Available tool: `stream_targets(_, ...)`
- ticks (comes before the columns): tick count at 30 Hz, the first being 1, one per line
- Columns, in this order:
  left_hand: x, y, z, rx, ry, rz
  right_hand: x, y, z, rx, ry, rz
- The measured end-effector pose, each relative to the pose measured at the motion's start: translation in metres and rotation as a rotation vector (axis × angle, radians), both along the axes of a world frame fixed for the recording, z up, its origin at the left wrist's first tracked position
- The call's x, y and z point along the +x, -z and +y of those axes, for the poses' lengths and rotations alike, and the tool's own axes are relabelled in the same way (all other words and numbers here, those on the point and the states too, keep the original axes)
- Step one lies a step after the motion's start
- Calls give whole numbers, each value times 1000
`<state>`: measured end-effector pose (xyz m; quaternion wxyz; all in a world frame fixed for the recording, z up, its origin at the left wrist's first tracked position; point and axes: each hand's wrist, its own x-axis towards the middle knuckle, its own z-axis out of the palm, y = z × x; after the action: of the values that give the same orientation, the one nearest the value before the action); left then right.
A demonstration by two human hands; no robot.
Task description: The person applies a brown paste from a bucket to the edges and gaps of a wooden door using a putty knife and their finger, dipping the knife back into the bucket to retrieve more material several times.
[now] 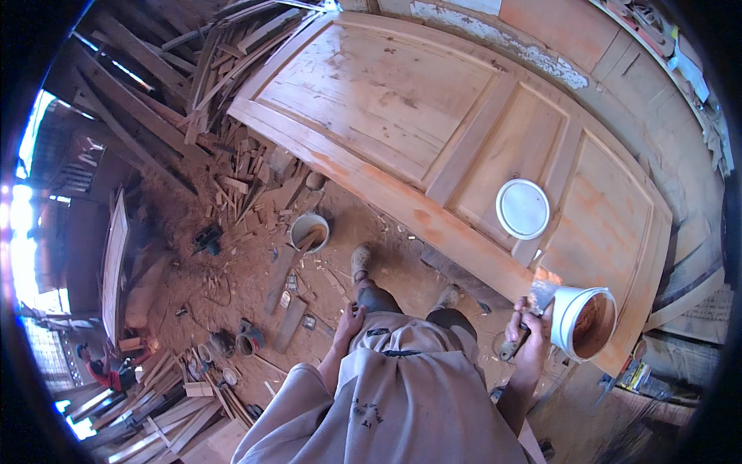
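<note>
My right hand (530, 334) is closed around the handle of a putty knife (509, 348). The wide blade points away from me over the near edge of a wooden panel door (495, 116), with an orange smear by its tip. Right beside that hand is a white bucket (566, 317) with reddish-brown paste inside; whether my fingers touch its wall I cannot tell. A round white lid (522, 209) lies on the door's middle panel. Down by my thigh, my left hand (350, 323) hangs with loosely bent fingers and holds nothing that I can see.
Another bucket (310, 233) stands on the dusty floor left of my feet. Wood offcuts (247, 166) and long planks (139, 85) heap at the far left. Several tins (249, 341) and boards lie lower left, where a person (104, 370) in red shows small.
</note>
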<state>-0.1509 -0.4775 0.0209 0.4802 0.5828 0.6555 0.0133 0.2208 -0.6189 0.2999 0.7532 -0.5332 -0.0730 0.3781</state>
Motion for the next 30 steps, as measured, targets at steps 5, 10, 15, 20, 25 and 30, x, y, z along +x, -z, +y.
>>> stream_targets(5,-34,13,90,44,134,-9,-70,50,86,-13,-82,279)
stream_targets(10,-118,17,213,-80,-6,39,-154,108,196,-272,27,315)
stream_targets(15,-226,61,338,-69,-5,9,-202,182,268,-763,-139,-171)
stream_targets(20,-258,68,423,-76,-78,-9,-223,215,341,-1026,-166,-732)
stream_targets(25,-191,53,443,-186,30,-167,-227,208,387,-1127,-191,-679)
stream_targets(30,-128,18,421,-150,351,-175,-233,230,390,-1174,-128,-744)
